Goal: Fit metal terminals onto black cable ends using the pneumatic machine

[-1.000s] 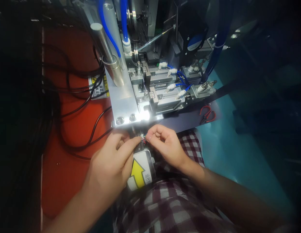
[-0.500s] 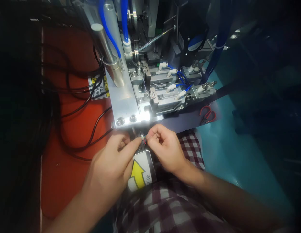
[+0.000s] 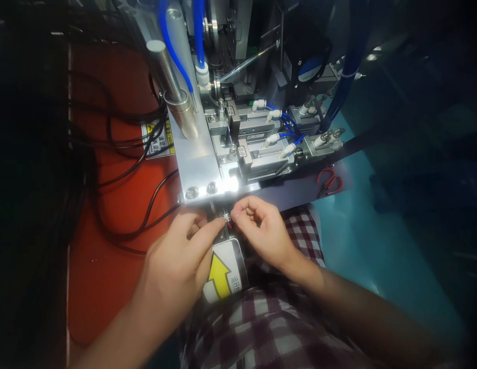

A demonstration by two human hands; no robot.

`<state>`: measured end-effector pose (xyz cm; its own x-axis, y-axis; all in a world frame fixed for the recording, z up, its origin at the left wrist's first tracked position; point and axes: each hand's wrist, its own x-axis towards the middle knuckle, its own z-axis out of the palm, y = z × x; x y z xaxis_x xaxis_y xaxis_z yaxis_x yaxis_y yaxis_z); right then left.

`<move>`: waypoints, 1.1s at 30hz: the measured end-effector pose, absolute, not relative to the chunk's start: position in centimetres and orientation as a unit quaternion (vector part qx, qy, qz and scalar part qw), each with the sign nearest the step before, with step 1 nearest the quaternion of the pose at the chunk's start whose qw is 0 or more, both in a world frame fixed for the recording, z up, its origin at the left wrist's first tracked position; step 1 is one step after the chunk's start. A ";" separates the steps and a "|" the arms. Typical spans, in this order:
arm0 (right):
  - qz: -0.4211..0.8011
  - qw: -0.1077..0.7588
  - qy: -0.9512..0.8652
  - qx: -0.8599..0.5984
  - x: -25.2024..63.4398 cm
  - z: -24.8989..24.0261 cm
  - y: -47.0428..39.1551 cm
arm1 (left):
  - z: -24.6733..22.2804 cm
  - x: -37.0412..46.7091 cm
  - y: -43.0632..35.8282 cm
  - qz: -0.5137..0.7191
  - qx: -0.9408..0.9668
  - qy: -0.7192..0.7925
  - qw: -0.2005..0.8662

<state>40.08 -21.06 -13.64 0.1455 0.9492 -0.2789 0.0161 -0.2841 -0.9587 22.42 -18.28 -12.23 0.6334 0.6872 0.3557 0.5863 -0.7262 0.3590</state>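
My left hand (image 3: 180, 251) is closed in a pinch, thumb and forefinger on a small shiny part (image 3: 226, 217). A short red wire (image 3: 229, 224) sticks out beside it. The part is too small for me to tell its exact kind. Just to the right, my right hand (image 3: 261, 220) has thumb and forefinger pressed together close to the part; whether anything is between those fingertips I cannot make out. Under both hands runs a narrow dark track (image 3: 222, 237), and nearer to me is a white plate with a yellow arrow (image 3: 219, 274).
Ahead stands a machine with a bright metal plate (image 3: 198, 164), a steel post (image 3: 167, 72) and pneumatic cylinders (image 3: 265, 166) with blue hoses. Red-handled snips (image 3: 330, 182) lie on the right. Black cables (image 3: 119, 236) cross the red surface (image 3: 107, 287) on the left.
My right fingertips have drawn slightly away from the small part, and the red wire shows more clearly. My left hand keeps its pinch in nearly the same place.
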 end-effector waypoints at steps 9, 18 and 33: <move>0.659 0.427 -0.234 -0.573 39.9 -13.4 -20.3 | -12.2 22.0 -18.4 0.205 0.908 0.354 0.084; 0.632 0.401 -0.280 -0.601 39.8 -13.1 -22.2 | -12.2 22.1 -18.3 0.223 0.905 0.349 0.100; 0.563 0.443 -0.348 -0.604 40.3 -13.2 -21.2 | -12.3 22.0 -18.2 0.225 0.902 0.355 0.101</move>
